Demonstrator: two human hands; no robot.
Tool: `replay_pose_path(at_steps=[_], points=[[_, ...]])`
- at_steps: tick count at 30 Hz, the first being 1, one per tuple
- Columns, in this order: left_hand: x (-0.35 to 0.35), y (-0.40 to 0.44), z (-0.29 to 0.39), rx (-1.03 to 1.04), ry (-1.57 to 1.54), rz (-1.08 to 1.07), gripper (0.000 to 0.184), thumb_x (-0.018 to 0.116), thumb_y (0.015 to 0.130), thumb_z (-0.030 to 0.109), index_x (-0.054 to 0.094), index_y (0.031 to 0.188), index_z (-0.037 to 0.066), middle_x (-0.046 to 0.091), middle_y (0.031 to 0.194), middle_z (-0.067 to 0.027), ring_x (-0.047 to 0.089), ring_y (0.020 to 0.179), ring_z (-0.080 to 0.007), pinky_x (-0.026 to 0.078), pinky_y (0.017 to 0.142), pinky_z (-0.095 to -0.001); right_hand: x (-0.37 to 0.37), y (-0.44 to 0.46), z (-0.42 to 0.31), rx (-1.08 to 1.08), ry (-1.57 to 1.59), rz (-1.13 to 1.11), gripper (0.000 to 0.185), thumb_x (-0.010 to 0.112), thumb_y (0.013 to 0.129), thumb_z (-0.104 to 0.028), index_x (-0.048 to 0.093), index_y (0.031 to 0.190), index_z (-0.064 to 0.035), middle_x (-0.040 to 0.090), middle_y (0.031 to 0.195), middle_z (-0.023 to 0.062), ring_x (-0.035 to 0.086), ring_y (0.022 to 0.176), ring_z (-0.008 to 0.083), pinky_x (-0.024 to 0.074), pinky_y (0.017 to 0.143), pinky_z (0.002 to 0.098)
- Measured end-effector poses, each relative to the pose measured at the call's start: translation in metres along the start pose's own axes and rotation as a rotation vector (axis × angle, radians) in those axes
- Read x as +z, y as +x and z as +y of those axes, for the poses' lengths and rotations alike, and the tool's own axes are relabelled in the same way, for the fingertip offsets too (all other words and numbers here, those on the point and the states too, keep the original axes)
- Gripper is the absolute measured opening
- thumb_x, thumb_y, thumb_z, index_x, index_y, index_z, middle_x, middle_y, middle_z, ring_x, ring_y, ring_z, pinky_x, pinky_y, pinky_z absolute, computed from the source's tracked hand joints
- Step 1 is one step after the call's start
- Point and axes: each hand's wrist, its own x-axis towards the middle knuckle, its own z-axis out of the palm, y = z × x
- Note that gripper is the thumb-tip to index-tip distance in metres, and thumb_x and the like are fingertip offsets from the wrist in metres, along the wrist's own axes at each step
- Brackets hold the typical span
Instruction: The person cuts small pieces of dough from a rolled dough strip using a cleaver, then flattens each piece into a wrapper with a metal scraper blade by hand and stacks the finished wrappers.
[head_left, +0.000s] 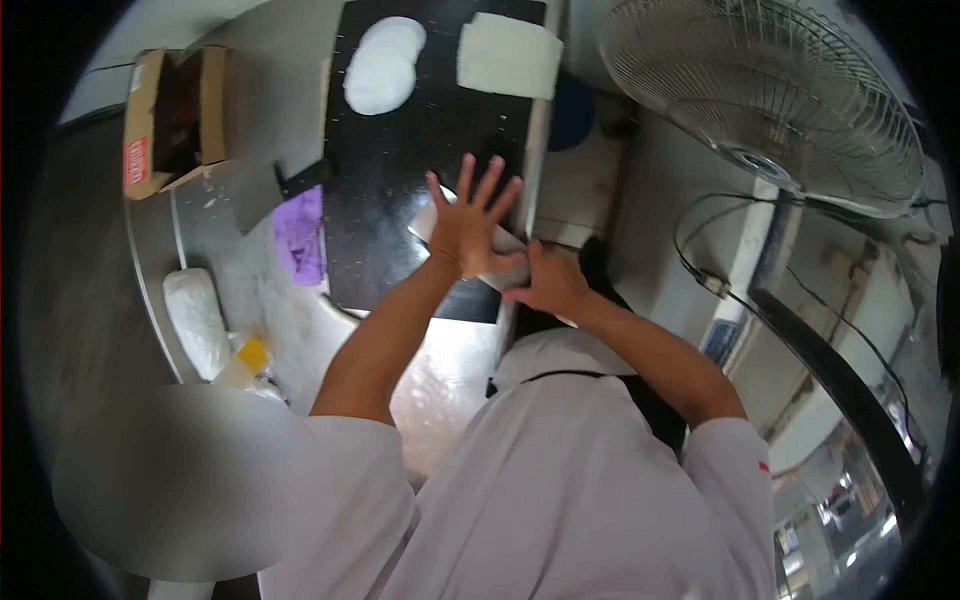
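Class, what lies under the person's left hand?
Pale, flat material shows on either side of the left hand, over the black surface. The hand hides the middle, so whether it is one piece cannot be seen.

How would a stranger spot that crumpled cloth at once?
Find the long black surface in the middle of the view. Beside its left edge, towards the lower corner, lies the crumpled cloth. Its purple colour sets it apart from the brown box and white bundle nearby.
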Motion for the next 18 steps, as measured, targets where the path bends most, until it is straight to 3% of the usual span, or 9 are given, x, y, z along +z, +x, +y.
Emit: replay_pose_path(at_steps=[1, 3, 6, 9, 12, 14, 15, 16, 18], points=[[-0.003, 0.006, 0.001, -0.011, -0.027, 0.057, 0.123, 0.071, 0.060, 0.082, 0.033, 0.163, 0.027, 0.013, 0.174, -0.0126, 0.006, 0.158, -0.0472, 0.002, 0.108, -0.0852, -0.006, -0.007, -0.004, 0.067, 0.002, -0.045, 0.077, 0.090, 0.069, -0.048, 0.053, 0.114, 0.0022, 0.070, 0.097, 0.0292, 0.069, 0.092, 0.0515, 0.0552, 0.082, 0.0549], [-0.004, 0.026, -0.013, -0.015, -0.043, 0.250, 0.122, 0.072, 0.061, 0.080, 0.032, 0.164, 0.027, 0.014, 0.174, -0.0126, 0.010, 0.158, -0.0461, 0.003, 0.107, -0.0859, -0.027, 0.015, -0.004, 0.059, -0.048, -0.073, 0.075, 0.091, 0.071, -0.036, 0.053, 0.121, 0.0047, 0.071, 0.100, 0.0295, 0.071, 0.096, 0.0473, 0.0577, 0.083, 0.0508], [-0.019, 0.046, -0.033, -0.052, 0.037, 0.346, 0.123, 0.072, 0.063, 0.080, 0.025, 0.165, 0.031, 0.014, 0.174, -0.0110, 0.012, 0.158, -0.0445, 0.007, 0.110, -0.0842, -0.043, 0.053, -0.003, -0.063, 0.043, 0.012, 0.075, 0.094, 0.066, -0.035, 0.055, 0.116, 0.0061, 0.071, 0.099, 0.0291, 0.071, 0.095, 0.0473, 0.0577, 0.081, 0.0504], [-0.017, 0.026, -0.021, -0.076, 0.112, 0.162, 0.125, 0.074, 0.062, 0.081, 0.024, 0.165, 0.033, 0.012, 0.174, -0.0115, 0.006, 0.159, -0.0438, 0.008, 0.113, -0.0814, -0.044, 0.039, -0.010, -0.053, 0.064, -0.059, 0.078, 0.094, 0.066, -0.036, 0.055, 0.118, 0.0071, 0.071, 0.101, 0.0292, 0.071, 0.097, 0.0472, 0.0574, 0.085, 0.0499], [0.005, -0.008, 0.013, 0.037, 0.027, 0.043, 0.120, 0.072, 0.062, 0.083, 0.033, 0.163, 0.031, 0.011, 0.174, -0.0147, 0.003, 0.158, -0.0473, 0.007, 0.110, -0.0848, 0.013, -0.028, -0.005, -0.031, 0.167, -0.085, 0.080, 0.093, 0.069, -0.043, 0.052, 0.118, 0.0056, 0.071, 0.092, 0.0294, 0.072, 0.092, 0.0470, 0.0584, 0.078, 0.0492], [0.007, 0.016, 0.019, 0.088, -0.030, 0.065, 0.118, 0.072, 0.062, 0.083, 0.036, 0.162, 0.031, 0.014, 0.173, -0.0141, 0.007, 0.157, -0.0493, 0.007, 0.106, -0.0873, 0.023, -0.037, 0.009, -0.034, -0.070, 0.244, 0.080, 0.092, 0.070, -0.047, 0.053, 0.119, 0.0031, 0.072, 0.098, 0.0287, 0.071, 0.097, 0.0468, 0.0574, 0.084, 0.0501], [0.007, 0.022, 0.016, 0.086, -0.004, 0.132, 0.118, 0.071, 0.062, 0.083, 0.036, 0.162, 0.030, 0.015, 0.173, -0.0137, 0.010, 0.156, -0.0497, 0.007, 0.106, -0.0875, 0.003, -0.030, 0.005, 0.155, 0.019, 0.008, 0.085, 0.094, 0.066, -0.041, 0.052, 0.121, 0.0069, 0.069, 0.105, 0.0336, 0.071, 0.100, 0.0471, 0.0569, 0.087, 0.0501], [0.006, 0.024, 0.015, 0.092, 0.026, 0.192, 0.118, 0.071, 0.062, 0.083, 0.036, 0.161, 0.030, 0.017, 0.173, -0.0133, 0.013, 0.156, -0.0501, 0.008, 0.106, -0.0877, -0.007, -0.021, 0.007, 0.166, 0.035, 0.003, 0.085, 0.094, 0.066, -0.041, 0.052, 0.121, 0.0069, 0.069, 0.105, 0.0336, 0.071, 0.100, 0.0471, 0.0569, 0.087, 0.0501], [0.000, 0.036, 0.010, 0.047, 0.034, 0.280, 0.117, 0.070, 0.064, 0.084, 0.035, 0.162, 0.029, 0.019, 0.172, -0.0125, 0.018, 0.155, -0.0497, 0.009, 0.106, -0.0872, -0.031, 0.006, 0.021, -0.025, 0.051, 0.008, 0.087, 0.095, 0.064, -0.041, 0.052, 0.121, 0.0082, 0.069, 0.105, 0.0346, 0.070, 0.099, 0.0475, 0.0572, 0.085, 0.0504]])
